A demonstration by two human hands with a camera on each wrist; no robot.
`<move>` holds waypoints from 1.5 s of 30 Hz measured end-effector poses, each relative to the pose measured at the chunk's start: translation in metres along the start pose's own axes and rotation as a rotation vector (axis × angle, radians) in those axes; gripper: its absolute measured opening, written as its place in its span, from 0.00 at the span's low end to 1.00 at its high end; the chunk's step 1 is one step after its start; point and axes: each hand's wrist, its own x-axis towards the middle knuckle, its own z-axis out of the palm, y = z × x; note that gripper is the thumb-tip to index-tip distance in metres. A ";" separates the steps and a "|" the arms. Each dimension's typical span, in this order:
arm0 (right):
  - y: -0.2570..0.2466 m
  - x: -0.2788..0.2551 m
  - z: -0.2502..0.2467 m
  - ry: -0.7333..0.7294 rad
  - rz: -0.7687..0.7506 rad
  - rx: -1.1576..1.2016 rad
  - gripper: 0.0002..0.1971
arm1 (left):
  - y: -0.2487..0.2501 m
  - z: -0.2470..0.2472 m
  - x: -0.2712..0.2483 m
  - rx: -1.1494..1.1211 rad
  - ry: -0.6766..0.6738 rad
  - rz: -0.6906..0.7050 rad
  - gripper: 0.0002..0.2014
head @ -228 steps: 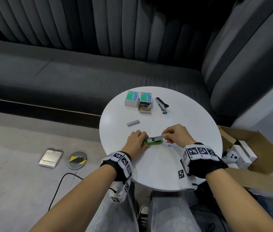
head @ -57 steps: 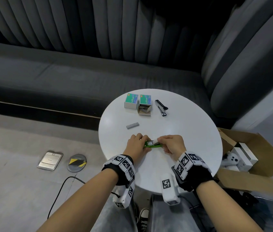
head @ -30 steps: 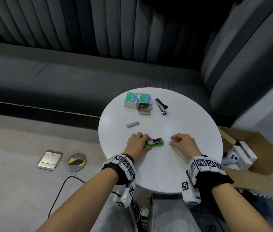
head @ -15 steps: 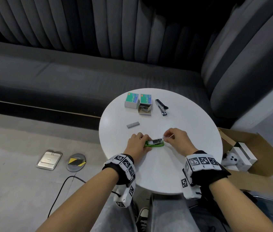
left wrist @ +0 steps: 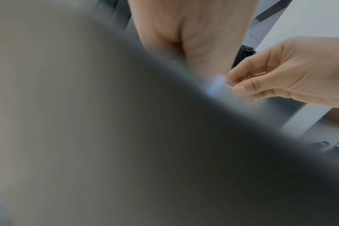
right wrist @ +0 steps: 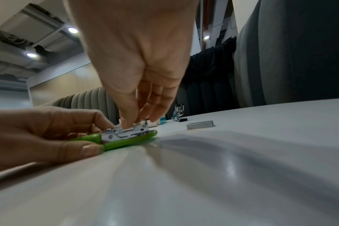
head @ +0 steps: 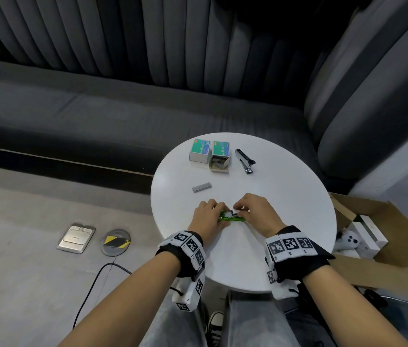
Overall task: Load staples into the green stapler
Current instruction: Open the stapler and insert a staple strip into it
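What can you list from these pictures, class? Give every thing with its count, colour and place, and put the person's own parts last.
green stapler: 1, green with metal channel, near table edge, between both hands
small staple piece: 1, silver, pinched at the stapler's channel
loose staple strip: 1, grey, table middle
staple boxes: 2, teal and white, far side; the right one open
black stapler: 1, black and metal, right of the boxes
table: 1, white, round
sofa: 1, dark grey, behind table
cardboard box: 1, brown, floor right
floor plates: 2, one metal, one round with yellow and black, floor left
left hand: 1, holds the green stapler
right hand: 1, fingers pinch the staple piece
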 end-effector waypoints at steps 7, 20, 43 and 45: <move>0.010 -0.003 0.000 0.139 0.109 0.142 0.10 | 0.000 -0.001 0.000 0.001 -0.004 0.003 0.15; 0.033 -0.007 -0.005 0.259 0.358 0.140 0.12 | 0.000 -0.001 0.000 0.007 -0.005 0.008 0.15; 0.002 -0.004 -0.001 -0.061 0.026 0.013 0.14 | -0.001 0.000 -0.001 0.017 0.000 -0.002 0.15; 0.002 -0.003 -0.001 -0.064 0.008 -0.010 0.14 | -0.002 0.000 -0.002 0.013 0.004 0.001 0.15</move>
